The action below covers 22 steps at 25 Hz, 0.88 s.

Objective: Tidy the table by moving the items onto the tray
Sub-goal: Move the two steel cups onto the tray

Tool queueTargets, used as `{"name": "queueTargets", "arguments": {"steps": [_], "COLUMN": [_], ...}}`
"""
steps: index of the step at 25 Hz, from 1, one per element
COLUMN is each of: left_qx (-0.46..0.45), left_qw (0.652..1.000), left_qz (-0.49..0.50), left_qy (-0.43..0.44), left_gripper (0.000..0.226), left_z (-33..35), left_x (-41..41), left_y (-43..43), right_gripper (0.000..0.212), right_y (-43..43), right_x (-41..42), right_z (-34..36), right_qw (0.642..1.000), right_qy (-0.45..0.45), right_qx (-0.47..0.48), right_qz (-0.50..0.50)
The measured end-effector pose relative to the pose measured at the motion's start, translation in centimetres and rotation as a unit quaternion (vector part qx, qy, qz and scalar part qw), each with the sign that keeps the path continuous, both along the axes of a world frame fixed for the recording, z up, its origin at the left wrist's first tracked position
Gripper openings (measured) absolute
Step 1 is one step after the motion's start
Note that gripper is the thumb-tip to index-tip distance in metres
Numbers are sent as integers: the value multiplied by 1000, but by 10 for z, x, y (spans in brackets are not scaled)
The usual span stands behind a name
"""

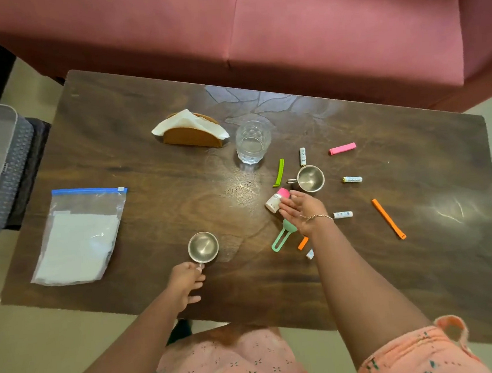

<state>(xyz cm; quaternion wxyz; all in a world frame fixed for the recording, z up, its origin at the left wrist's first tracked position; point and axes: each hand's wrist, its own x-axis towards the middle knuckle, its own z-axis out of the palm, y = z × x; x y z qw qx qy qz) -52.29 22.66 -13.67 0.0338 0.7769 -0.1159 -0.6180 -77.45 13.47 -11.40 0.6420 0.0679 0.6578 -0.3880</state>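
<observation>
As things stand: the pick-up step is in hand, I judge, with two items gripped and nothing yet carried over.
Left hand: its grip is closed on the handle of a steel cup at 7 o'clock on the tabletop; whether the cup is lifted or resting I cannot tell.
Right hand: its grip pinches a small white bottle with a pink cap, tilted, just off centre towards 3 o'clock.
Tray: grey, beyond the tabletop's edge at 9 o'clock, well apart from both hands.
Waiting: second steel cup at 2 o'clock, glass at 12, napkin holder at 11, zip bag at 9, plus batteries and coloured clips from 1 to 4.
Next move: likely a carry leftwards to 9 o'clock, the right arm having the longer reach, past the zip bag.
Writing: print shows on the bottle's label and the batteries, too small to read.
</observation>
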Motion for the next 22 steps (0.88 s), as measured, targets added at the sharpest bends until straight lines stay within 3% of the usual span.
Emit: {"name": "queueTargets", "arguments": {"steps": [7, 12, 16, 18, 22], "left_qx": [-20, -37, -35, -30, -53], "left_qw": [997, 996, 998, 998, 996], "left_qz": [72, 79, 59, 53, 66], "left_qy": [-17, -9, -8, -10, -4], "left_gripper": [17, 9, 8, 13, 16], "left_z": [-3, 1, 0, -2, 2], "left_x": [-13, -15, -16, -17, -21], "left_y": [-2, -2, -2, -1, -7], "right_gripper": [20, 22, 24, 15, 29], "right_y": [-42, -56, -66, -62, -51], "right_x": [13, 18, 18, 17, 5], "right_z": [-19, -21, -32, -34, -35], "right_qw": [941, 890, 898, 922, 956], "right_qy": [-203, -255, -211, -136, 3], "right_qx": [8, -29, -3, 18, 20], "right_qz": [-272, -376, -386, -363, -291]}}
